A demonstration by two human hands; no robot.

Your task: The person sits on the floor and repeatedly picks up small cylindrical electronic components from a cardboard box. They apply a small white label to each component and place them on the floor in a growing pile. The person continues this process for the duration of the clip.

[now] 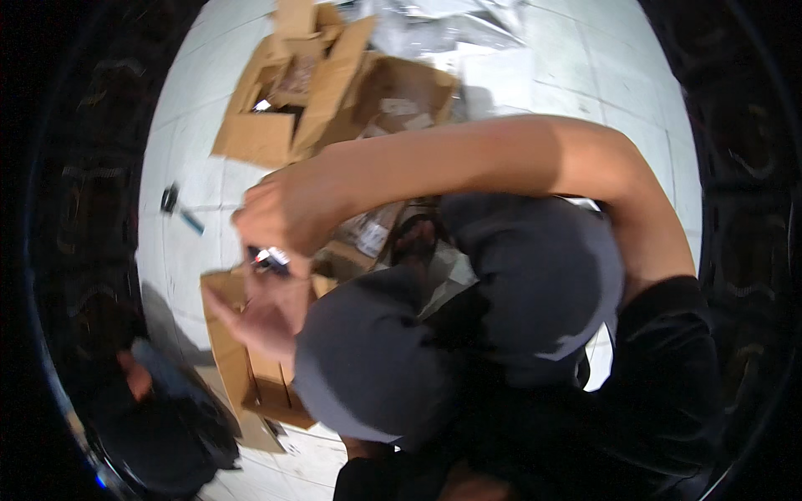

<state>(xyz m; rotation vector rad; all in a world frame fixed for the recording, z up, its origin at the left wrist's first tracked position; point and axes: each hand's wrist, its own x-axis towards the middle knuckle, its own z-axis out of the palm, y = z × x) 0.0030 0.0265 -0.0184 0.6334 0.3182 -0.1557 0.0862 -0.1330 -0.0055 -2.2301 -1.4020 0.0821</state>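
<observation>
My right arm reaches across above my grey-clad knees. My right hand [280, 209] is bent downward, its fingers closed on a small dark object with a shiny face [272, 261], whose kind I cannot make out. Just below it, my left hand [271, 311] is blurred, with its fingers apart and its palm by the object; whether it touches the object is unclear. Under the left hand stands an open cardboard box [224, 351], partly hidden by that hand and my knee.
Further off, another open cardboard box [259, 138] with mixed contents stands beside a carton [434, 83] holding papers. A black-headed tool with a blue handle [192, 221] lies on the white tiles. Grey plastic sheeting [447, 29] lies beyond. A person in dark clothes [159, 434] is at lower left.
</observation>
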